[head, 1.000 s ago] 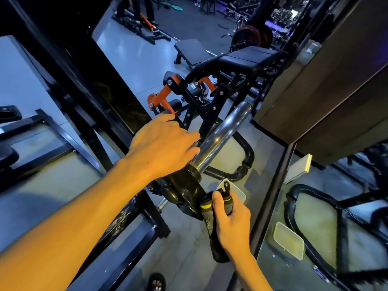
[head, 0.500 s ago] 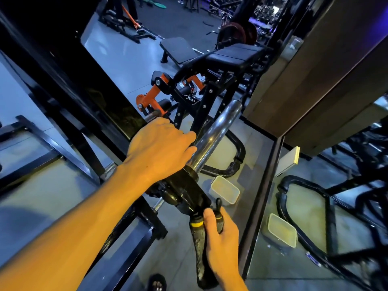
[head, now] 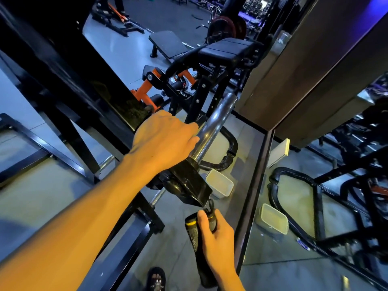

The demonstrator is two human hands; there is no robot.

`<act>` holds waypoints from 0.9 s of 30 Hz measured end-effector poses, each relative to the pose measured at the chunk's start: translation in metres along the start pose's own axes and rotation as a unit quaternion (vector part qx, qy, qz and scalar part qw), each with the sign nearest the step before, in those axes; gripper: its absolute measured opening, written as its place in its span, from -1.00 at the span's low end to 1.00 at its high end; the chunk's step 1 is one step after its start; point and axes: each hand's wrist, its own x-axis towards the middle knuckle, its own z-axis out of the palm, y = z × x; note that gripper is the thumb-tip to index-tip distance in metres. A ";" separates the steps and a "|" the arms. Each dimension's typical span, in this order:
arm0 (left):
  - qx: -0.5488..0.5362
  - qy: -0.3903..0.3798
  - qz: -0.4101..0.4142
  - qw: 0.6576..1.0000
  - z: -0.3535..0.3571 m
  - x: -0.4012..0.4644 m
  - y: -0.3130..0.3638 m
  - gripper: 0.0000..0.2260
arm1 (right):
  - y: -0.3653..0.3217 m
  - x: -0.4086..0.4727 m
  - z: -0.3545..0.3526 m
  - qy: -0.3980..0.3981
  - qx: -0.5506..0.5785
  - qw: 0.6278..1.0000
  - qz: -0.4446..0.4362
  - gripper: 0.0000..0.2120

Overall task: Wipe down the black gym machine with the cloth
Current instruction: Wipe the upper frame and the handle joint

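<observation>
Fingers point(head: 202, 219) of the right hand point(head: 218, 238) curl around a dark bottle point(head: 194, 234) with a yellow band, held upright just below the black bracket point(head: 189, 185) of the gym machine. Above that bracket, the left hand point(head: 163, 141) lies on the near end of the chrome bar point(head: 218, 120), its fingers bent over the bar's side; whether they clasp a cloth I cannot tell, as none shows under the palm. Right of the bracket, on the floor point(head: 178, 244), sits a pale tub point(head: 220, 182). Beyond the bracket, up the chrome bar, stand orange lever arms point(head: 144, 91) and a black padded seat point(head: 228, 50), with a flat bench point(head: 168, 42) farther off.
</observation>
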 end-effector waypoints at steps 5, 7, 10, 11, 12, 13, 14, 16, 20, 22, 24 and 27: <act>-0.013 0.014 0.001 1.000 -0.002 -0.001 -0.001 -0.68 | 0.000 -0.022 -0.007 0.023 0.068 0.993 0.096 -0.55; -0.015 0.024 -0.006 1.000 -0.003 -0.001 0.001 -0.69 | -0.010 -0.031 -0.010 0.018 0.128 0.981 0.146 -0.63; -0.050 0.048 -0.008 0.998 -0.003 0.000 0.000 -0.70 | -0.014 -0.037 -0.013 -0.043 0.236 0.959 0.152 -0.71; -0.075 0.056 -0.007 0.996 -0.004 0.000 -0.001 -0.71 | -0.018 -0.040 -0.015 -0.048 0.246 0.959 0.136 -0.72; -0.107 0.065 -0.005 0.992 -0.006 -0.002 -0.002 -0.72 | -0.018 -0.042 -0.017 -0.048 0.241 0.963 0.108 -0.73; -0.146 0.076 -0.003 0.986 -0.009 -0.005 -0.002 -0.74 | -0.019 -0.041 -0.019 -0.039 0.221 0.972 0.075 -0.70; -0.195 0.088 -0.001 0.977 -0.012 -0.010 -0.002 -0.77 | -0.019 -0.039 -0.019 -0.025 0.187 0.981 0.040 -0.69; -0.293 0.114 0.005 0.949 -0.017 -0.028 0.001 -0.80 | -0.024 -0.036 -0.020 0.002 0.114 0.993 -0.023 -0.71; -0.351 0.163 -0.006 0.922 -0.011 -0.074 0.007 -0.80 | -0.014 -0.019 -0.021 0.022 -0.044 0.993 -0.110 -0.77; -0.374 0.168 -0.024 0.912 -0.006 -0.096 0.009 -0.81 | -0.013 -0.013 -0.021 0.032 -0.106 0.984 -0.138 -0.69; -0.402 0.172 -0.050 0.898 -0.001 -0.115 0.012 -0.82 | -0.011 -0.007 -0.023 0.039 -0.126 0.979 -0.153 -0.64; -0.440 0.172 -0.099 0.876 0.006 -0.134 0.015 -0.82 | -0.012 0.022 -0.026 0.068 -0.104 0.986 -0.115 -0.79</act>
